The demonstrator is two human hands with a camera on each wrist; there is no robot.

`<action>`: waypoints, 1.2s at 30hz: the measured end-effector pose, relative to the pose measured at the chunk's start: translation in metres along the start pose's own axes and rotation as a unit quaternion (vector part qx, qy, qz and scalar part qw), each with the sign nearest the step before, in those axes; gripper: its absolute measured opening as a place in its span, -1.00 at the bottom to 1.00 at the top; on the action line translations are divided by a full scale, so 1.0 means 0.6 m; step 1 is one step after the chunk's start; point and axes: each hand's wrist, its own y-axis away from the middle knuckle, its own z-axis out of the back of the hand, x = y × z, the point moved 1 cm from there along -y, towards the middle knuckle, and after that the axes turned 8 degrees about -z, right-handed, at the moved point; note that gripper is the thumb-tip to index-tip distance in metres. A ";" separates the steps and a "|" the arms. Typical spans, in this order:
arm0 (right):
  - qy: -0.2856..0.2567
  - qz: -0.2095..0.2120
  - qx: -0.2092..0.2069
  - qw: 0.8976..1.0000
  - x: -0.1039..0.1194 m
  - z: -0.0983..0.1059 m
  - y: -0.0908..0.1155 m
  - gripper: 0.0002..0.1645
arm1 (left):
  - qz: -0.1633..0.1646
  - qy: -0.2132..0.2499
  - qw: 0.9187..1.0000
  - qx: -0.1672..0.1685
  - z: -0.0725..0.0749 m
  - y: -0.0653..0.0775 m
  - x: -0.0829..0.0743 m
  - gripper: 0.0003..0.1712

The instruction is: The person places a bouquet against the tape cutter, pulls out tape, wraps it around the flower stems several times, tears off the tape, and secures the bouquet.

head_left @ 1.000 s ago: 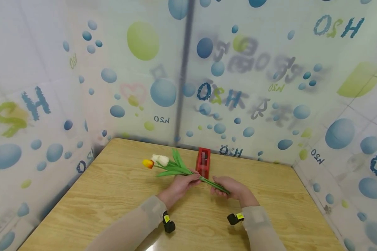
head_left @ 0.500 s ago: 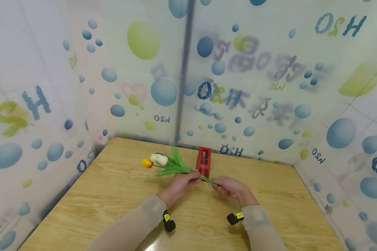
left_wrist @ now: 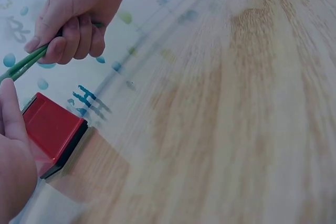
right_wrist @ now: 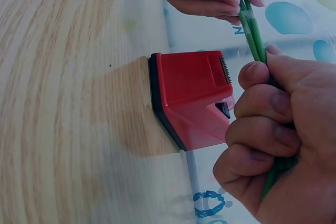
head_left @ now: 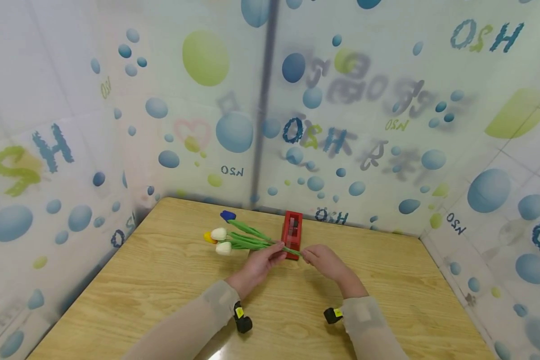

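A bunch of tulips (head_left: 247, 241) lies slantwise across both hands, its blossoms white, blue and yellow-orange, pointing left. My left hand (head_left: 261, 262) holds the green stems below the leaves between thumb and fingers. Lower down, my right hand (head_left: 325, 261) curls round the stem ends; in the right wrist view its fist covers most of them. Clear tape (right_wrist: 248, 15) wraps the stems (right_wrist: 253, 32) between the two hands. Just behind the hands stands a red tape dispenser (head_left: 299, 231), its black base (right_wrist: 154, 85) on the wooden table. A serrated cutter (right_wrist: 226, 71) shows along its edge.
The wooden table (head_left: 162, 280) reaches forward to a patterned curtain (head_left: 198, 125) at the back, with more curtain at both sides. A black wrist camera (head_left: 242, 320) sits on the left sleeve, another black camera (head_left: 332, 315) on the right one.
The bunch has turned about its stems, bringing the blue blossom and a second white one into view. My right hand has shifted slightly up and changed its grip on the stem ends.
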 end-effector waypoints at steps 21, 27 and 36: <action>-0.321 -0.151 0.178 0.918 -0.032 -0.007 0.006 -0.27 | 0.002 -0.035 0.998 0.044 0.003 -0.008 -0.003 -0.89; -0.418 -0.128 0.245 0.866 -0.031 -0.006 0.007 -0.43 | 0.006 -0.039 0.998 0.043 0.005 -0.009 -0.007 -0.89; -0.308 -0.085 0.178 0.931 -0.030 -0.010 -0.004 -0.47 | 0.002 -0.020 0.999 0.028 0.005 -0.007 -0.007 -0.88</action>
